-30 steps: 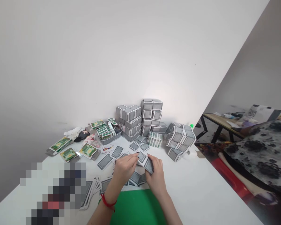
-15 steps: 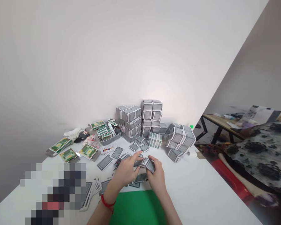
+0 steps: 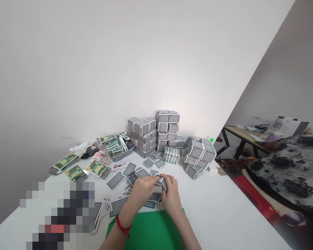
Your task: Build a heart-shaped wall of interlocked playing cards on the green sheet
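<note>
My left hand [image 3: 143,190], a red cord on its wrist, curls its fingers round the left end of a small folded piece of grey-backed playing cards [image 3: 162,183]. On the right end of the same piece, my right hand [image 3: 171,190] closes with thumb and fingers. How many cards it holds is hidden by the fingers. Under and beside my hands lie loose playing cards [image 3: 115,181], mostly with grey backs up. One joker card [image 3: 118,166] faces up at the left. A green sheet [image 3: 156,231] lies below my wrists.
Blocks folded from cards stand against the wall as a left stack [image 3: 143,137] and a taller stack [image 3: 168,126]. A card-block cluster [image 3: 200,154] leans at the right. Green-white card boxes [image 3: 171,155] and opened green boxes [image 3: 97,168] are around. A fanned card pile [image 3: 101,213] lies front left.
My left hand's fingers have gone from spread above the piece to curled in beside it. Both hands are closer together, and the piece shows less between them. The view has shifted slightly.
</note>
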Available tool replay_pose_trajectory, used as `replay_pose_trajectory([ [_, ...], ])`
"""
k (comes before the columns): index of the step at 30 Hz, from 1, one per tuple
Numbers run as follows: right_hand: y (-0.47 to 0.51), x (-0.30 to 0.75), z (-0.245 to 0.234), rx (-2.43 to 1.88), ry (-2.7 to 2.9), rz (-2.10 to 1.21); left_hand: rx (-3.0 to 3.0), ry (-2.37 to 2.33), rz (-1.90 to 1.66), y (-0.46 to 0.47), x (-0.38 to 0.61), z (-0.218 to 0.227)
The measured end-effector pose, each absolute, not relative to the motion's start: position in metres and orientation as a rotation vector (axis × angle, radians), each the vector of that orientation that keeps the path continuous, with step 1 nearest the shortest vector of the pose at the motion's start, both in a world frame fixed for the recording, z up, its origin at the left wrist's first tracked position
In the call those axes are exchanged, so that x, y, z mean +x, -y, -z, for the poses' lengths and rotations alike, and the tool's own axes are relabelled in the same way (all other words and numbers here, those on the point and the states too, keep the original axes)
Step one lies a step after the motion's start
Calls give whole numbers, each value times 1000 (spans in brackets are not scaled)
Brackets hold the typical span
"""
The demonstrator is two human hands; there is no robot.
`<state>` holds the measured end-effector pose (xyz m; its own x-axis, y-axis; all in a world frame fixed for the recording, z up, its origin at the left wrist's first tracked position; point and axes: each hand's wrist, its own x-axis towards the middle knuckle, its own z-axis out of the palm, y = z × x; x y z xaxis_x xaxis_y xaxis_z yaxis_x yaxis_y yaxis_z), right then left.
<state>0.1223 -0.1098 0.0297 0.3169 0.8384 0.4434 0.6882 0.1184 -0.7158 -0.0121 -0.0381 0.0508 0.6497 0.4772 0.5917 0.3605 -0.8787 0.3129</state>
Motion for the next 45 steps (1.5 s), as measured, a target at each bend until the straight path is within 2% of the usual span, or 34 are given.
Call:
replay_pose_trajectory([
  [8,102,128,-24,-1573,1249,-314,2694,-783,-885,47,-5,-57],
  [13,104,149,-24,-1560,1004,-732,2514,-884,-972,24,-35,-63],
  [17,103,160,-21,-1559,943,-1019,1934,-935,-969,-2,-60,-44],
  [20,98,161,-12,-1614,986,-921,1436,-861,-829,-11,-68,-25],
  [23,94,163,-2,-1648,1068,-811,1231,-775,-769,-13,-73,-15],
  [28,93,173,4,-1544,1113,-792,1304,-727,-754,-4,-84,-14],
  [36,88,167,9,-1325,1075,-935,1410,-970,-1019,40,-65,-9],
  [41,88,154,10,-1370,1047,-814,1395,-1077,-1063,39,-49,-10],
  [45,93,144,7,-1451,1003,-708,1321,-981,-992,32,-47,-7],
])
